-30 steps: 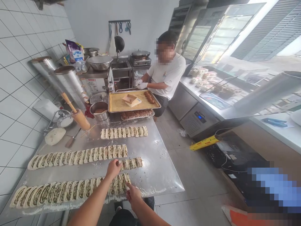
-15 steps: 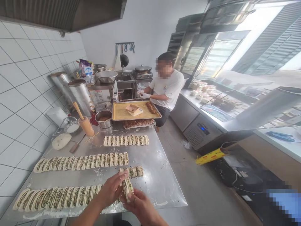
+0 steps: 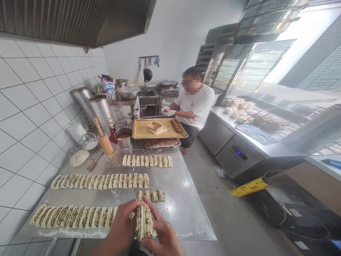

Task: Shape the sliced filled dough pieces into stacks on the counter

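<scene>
Between my two hands I hold a piece of layered dough (image 3: 144, 222) with green-flecked filling, its cut layers facing up. My left hand (image 3: 124, 222) grips it from the left, fingers curled round its far end. On the right side my right hand (image 3: 162, 231) closes on it with thumb and fingers. Just beyond lies a short row of filled dough slices (image 3: 154, 195). To the left, a long row of filled dough slices (image 3: 71, 217) runs up to my left hand, which hides its end. Two more rows, a long one (image 3: 101, 181) and a shorter one (image 3: 147, 161), lie farther back.
The steel table (image 3: 186, 199) carries a dough lump (image 3: 79, 158), a scraper (image 3: 93, 164), a wooden rolling pin (image 3: 105, 143) and a metal pot (image 3: 124, 138). A tray (image 3: 141, 131) sits at the far end. A gloved co-worker (image 3: 195, 106) sits behind it.
The dough piece has turned more upright between my hands, its layers now facing me. My right hand has come up along its side. The view has shifted left.
</scene>
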`<control>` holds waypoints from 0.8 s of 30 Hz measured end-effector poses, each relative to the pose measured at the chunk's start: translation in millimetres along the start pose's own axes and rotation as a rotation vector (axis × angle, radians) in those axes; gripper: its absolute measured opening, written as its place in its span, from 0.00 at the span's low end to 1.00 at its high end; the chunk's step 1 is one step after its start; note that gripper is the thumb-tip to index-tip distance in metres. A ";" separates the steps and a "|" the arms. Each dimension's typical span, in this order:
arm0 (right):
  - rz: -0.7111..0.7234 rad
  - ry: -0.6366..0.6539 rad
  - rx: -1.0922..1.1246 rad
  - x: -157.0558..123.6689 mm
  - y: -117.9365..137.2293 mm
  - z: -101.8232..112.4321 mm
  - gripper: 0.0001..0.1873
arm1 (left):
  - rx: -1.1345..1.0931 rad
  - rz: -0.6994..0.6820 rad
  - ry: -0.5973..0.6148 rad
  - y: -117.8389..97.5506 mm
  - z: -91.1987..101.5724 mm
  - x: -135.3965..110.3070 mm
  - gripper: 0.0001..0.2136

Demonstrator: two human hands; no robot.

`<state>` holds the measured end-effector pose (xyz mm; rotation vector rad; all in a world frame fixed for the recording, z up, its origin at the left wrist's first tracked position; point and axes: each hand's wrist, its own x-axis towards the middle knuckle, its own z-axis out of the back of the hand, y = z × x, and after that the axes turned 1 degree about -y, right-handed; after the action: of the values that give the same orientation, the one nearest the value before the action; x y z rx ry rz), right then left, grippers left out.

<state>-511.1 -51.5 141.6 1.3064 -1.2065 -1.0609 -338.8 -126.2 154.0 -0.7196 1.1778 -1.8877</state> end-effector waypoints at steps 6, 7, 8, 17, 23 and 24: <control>0.153 -0.097 -0.210 -9.3 -24.6 -5.8 0.11 | -0.518 0.534 0.105 -12.2 -24.4 -40.8 0.10; 0.171 -0.112 -0.248 -10.9 -26.4 -5.4 0.13 | -0.605 0.591 0.104 -12.0 -23.4 -46.2 0.12; 0.195 -0.115 -0.272 -12.6 -26.5 -4.0 0.14 | -0.689 0.634 0.091 -11.2 -21.2 -50.1 0.15; 0.330 0.235 -0.298 -24.0 -12.3 18.8 0.26 | -0.932 0.770 -0.069 5.0 3.3 -52.5 0.27; 0.113 0.109 -0.094 -15.4 -63.1 -3.8 0.19 | -0.638 0.552 0.001 31.4 -3.1 -51.1 0.35; 0.016 0.014 -0.028 -11.2 -78.6 -6.5 0.19 | -0.602 0.554 -0.006 45.8 -4.6 -45.7 0.35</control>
<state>-498.5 -41.5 63.6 1.2787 -1.1858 -1.0524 -303.4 -97.7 107.8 -0.6141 1.7540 -1.0746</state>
